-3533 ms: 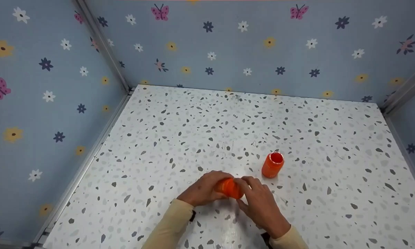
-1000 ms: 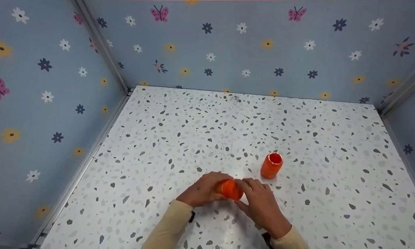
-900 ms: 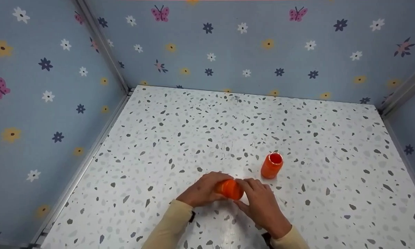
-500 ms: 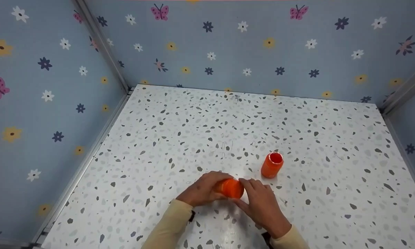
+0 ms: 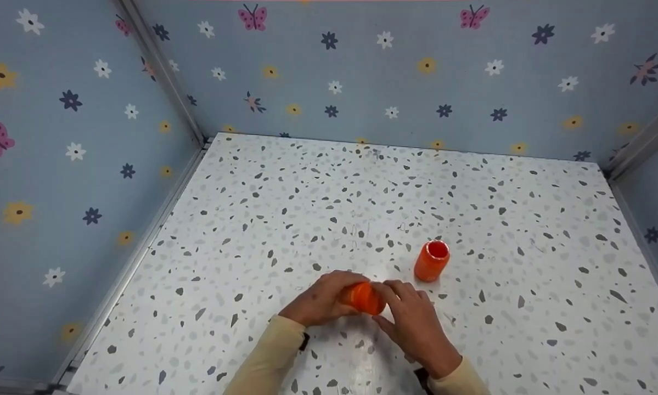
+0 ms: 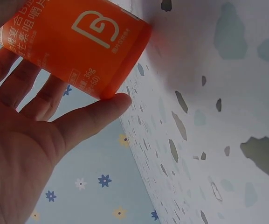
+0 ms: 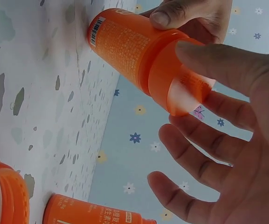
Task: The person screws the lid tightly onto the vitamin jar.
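Observation:
My left hand [image 5: 319, 300] grips an orange bottle [image 5: 355, 297], tilted on its side with its capped end toward the right. Its white-lettered label shows in the left wrist view, with the thumb [image 6: 94, 119] against its bottom edge. My right hand [image 5: 414, 326] has thumb and forefinger on the orange cap [image 7: 164, 70], while its other fingers stay spread off it. Behind the right hand stands a second orange bottle [image 5: 431, 267], upright and uncapped. A loose orange cap [image 7: 18, 193] with a white inside shows partly in the right wrist view.
The white speckled table [image 5: 307, 208] spreads out around the hands. Blue panels [image 5: 361, 71] with flowers and butterflies wall in its back and sides. Metal posts [image 5: 164, 71] stand at the corners.
My right fingers have shifted round the cap's rim over the last half second, and earlier frames show similar small shifts. The left hand and the standing bottle stay in place.

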`<state>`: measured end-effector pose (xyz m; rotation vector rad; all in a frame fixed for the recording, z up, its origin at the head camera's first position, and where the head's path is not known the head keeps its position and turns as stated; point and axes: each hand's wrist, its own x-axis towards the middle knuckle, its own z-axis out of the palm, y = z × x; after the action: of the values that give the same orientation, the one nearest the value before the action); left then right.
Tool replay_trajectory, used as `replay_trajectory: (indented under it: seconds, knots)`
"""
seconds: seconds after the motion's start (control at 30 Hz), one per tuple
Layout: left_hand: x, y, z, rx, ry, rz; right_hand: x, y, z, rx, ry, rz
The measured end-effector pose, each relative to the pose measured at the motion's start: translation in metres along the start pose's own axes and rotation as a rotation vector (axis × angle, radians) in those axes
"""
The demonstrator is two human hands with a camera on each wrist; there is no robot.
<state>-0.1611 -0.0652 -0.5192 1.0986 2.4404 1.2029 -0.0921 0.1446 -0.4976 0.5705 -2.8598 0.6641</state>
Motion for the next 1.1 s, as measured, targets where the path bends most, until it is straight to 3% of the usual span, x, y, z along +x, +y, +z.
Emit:
replay_trajectory:
  seconds: [0.4, 0.63, 1.1]
  knots:
    - [-0.0007, 0.0019, -0.0004, 0.023, -0.007, -0.011, -0.0014, 0.0017, 0.0017, 0.010, 0.023, 0.004]
    - [-0.0009, 0.0025, 0.0000, 0.038, -0.006, -0.001, 0.0003, 0.0011, 0.0012, -0.008, -0.024, 0.059]
    - [-0.0013, 0.0016, -0.0004, 0.017, -0.009, -0.019, 0.0021, 0.0039, 0.0021, 0.018, -0.035, -0.022]
